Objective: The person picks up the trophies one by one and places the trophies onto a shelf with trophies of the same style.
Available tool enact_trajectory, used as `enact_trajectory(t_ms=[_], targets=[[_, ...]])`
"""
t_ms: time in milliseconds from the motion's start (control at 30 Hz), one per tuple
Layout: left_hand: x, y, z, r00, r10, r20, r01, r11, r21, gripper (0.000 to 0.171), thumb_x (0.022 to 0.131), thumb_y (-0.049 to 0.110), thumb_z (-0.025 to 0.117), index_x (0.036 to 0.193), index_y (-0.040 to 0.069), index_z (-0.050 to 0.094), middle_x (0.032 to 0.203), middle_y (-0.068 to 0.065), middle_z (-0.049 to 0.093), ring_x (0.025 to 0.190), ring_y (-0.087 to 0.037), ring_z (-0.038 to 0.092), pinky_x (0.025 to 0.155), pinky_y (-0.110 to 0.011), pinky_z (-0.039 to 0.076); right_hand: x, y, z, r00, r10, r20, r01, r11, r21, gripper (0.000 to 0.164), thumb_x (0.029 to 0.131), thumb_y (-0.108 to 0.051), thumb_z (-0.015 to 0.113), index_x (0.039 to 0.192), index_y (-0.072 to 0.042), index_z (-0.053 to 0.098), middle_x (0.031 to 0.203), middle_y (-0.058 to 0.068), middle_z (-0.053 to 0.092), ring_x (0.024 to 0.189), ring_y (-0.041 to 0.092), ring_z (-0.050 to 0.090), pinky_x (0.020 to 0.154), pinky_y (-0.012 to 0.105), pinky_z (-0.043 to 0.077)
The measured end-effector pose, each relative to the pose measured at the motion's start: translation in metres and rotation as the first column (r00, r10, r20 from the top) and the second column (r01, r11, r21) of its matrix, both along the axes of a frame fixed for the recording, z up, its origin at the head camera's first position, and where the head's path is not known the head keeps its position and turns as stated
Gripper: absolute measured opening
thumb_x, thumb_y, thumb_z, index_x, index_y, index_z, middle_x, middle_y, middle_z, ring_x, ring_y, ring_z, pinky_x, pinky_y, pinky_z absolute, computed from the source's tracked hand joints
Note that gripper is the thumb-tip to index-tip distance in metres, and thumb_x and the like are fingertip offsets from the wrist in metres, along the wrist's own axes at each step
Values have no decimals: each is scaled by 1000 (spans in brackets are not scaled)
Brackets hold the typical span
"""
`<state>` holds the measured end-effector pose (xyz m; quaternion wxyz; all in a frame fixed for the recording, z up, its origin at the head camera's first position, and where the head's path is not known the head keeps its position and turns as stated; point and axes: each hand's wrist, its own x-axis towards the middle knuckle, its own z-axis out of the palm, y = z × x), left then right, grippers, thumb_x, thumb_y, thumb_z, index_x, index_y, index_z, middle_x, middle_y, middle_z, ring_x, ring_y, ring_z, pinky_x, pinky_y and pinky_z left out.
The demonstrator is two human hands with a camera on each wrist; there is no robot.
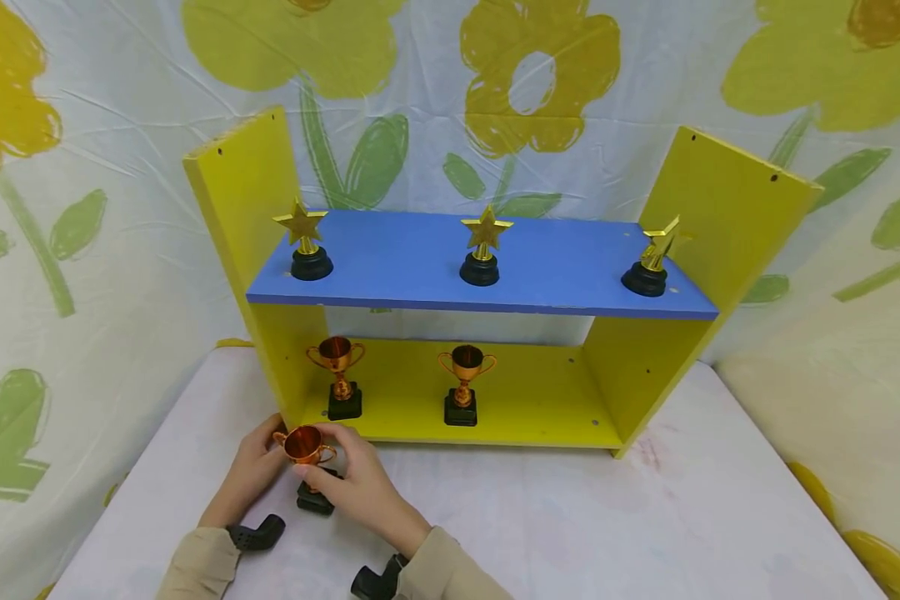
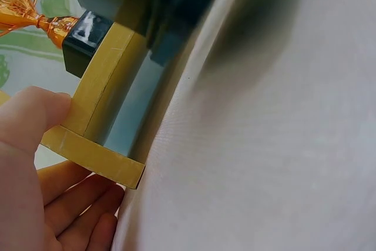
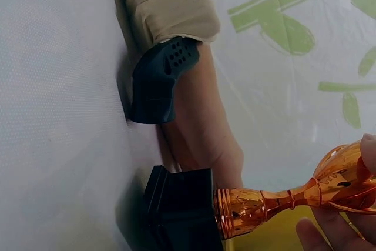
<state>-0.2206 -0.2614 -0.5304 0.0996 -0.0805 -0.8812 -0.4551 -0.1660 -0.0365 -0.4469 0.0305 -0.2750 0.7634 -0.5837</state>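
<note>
My right hand [image 1: 367,481] pinches an orange-gold trophy cup [image 1: 304,446] by its bowl, beside a handle. The cup's black square base [image 3: 182,207] stays low over the white cloth; whether it touches cannot be told. My left hand [image 1: 252,468] is at the front left corner of the yellow and blue shelf [image 1: 487,439]. In the left wrist view, its thumb [image 2: 41,113] and fingers straddle the yellow side panel [image 2: 94,157]. Two similar trophy cups stand on the lower shelf, one at left [image 1: 337,356], one at the middle [image 1: 467,363].
Along the blue upper board [image 1: 405,250] stand three gold star trophies, at left [image 1: 302,225], middle [image 1: 485,231] and right [image 1: 657,246]. White cloth [image 1: 555,525] covers the table. Behind hangs a flower-patterned curtain [image 1: 420,67]. Black wrist devices [image 1: 257,533] sit at both sleeves.
</note>
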Motion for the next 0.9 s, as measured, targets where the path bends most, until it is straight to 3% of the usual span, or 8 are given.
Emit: enact_trajectory(t_ms=[100, 233, 633, 900], targets=[[-1, -1, -1, 1000, -10, 18, 10, 1000, 15, 40, 94, 19, 63, 131, 6, 56, 123, -16, 63, 116, -32, 54, 102, -59, 37, 1, 3, 3, 1000, -8, 5, 8, 1000, 8, 50, 95, -39, 66, 140, -23, 50, 135, -9, 55, 126, 9, 48, 107, 43, 37], [-1, -1, -1, 999, -16, 34, 15, 1000, 24, 43, 95, 19, 62, 135, 6, 54, 129, -19, 60, 124, -37, 50, 105, -63, 32, 3, 7, 7, 1000, -11, 11, 11, 1000, 5, 52, 94, -38, 66, 141, -22, 50, 134, -9, 55, 126, 9, 48, 106, 49, 38], [-2, 0, 0, 1000, -10, -4, 10, 1000, 4, 47, 97, 26, 63, 137, 2, 54, 132, -18, 60, 125, -35, 52, 103, -56, 36, 10, 22, 20, 1000, -26, -13, 27, 999, 18, 52, 94, -37, 67, 141, -22, 51, 131, -8, 56, 124, 10, 50, 103, 47, 40], [-2, 0, -1, 1000, -20, 10, 20, 1000, 19, 50, 97, 33, 64, 138, 6, 54, 134, -18, 59, 127, -36, 50, 104, -59, 35, 12, 33, 23, 998, -26, -51, 27, 999, 21, 50, 94, -35, 67, 140, -22, 52, 129, -7, 57, 123, 10, 50, 102, 48, 40]])
